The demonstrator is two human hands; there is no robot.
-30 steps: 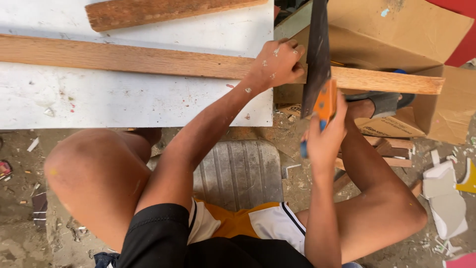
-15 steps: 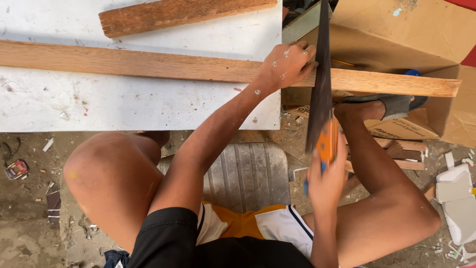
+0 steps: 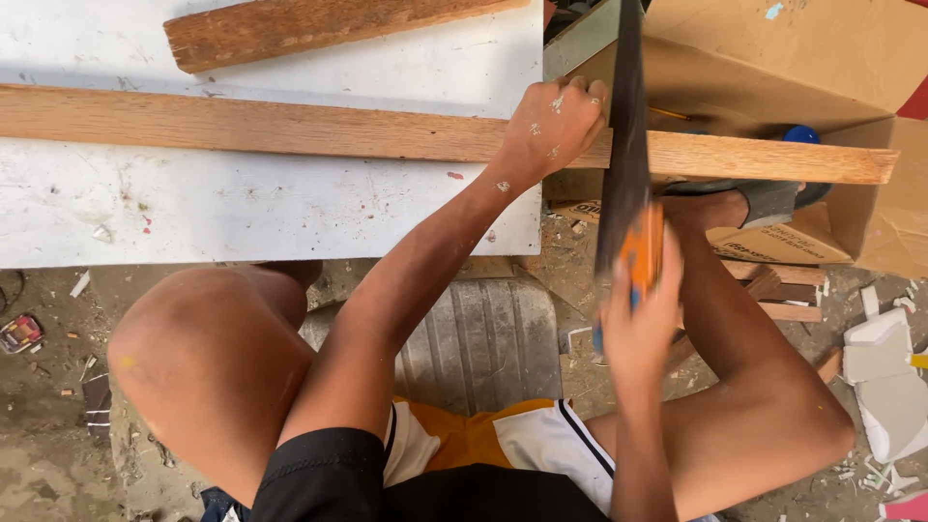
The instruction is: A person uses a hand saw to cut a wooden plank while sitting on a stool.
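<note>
A long wooden plank point(image 3: 290, 130) lies across a white board point(image 3: 242, 208), its right end jutting out past the board's edge. My left hand point(image 3: 553, 124) presses down on the plank at that edge. My right hand point(image 3: 640, 324) grips the orange handle of a hand saw point(image 3: 626, 126). The dark blade stands upright and crosses the plank just right of my left hand.
A second, darker plank point(image 3: 319, 24) lies at the back of the white board. Cardboard boxes point(image 3: 793, 68) stand at the right behind the plank's free end. My sandalled foot point(image 3: 764, 203) rests under it. Wood offcuts point(image 3: 788, 295) and white scraps point(image 3: 884, 377) litter the dirt ground.
The saw and my right hand have drawn back toward me and lower in view. My left hand stays on the plank.
</note>
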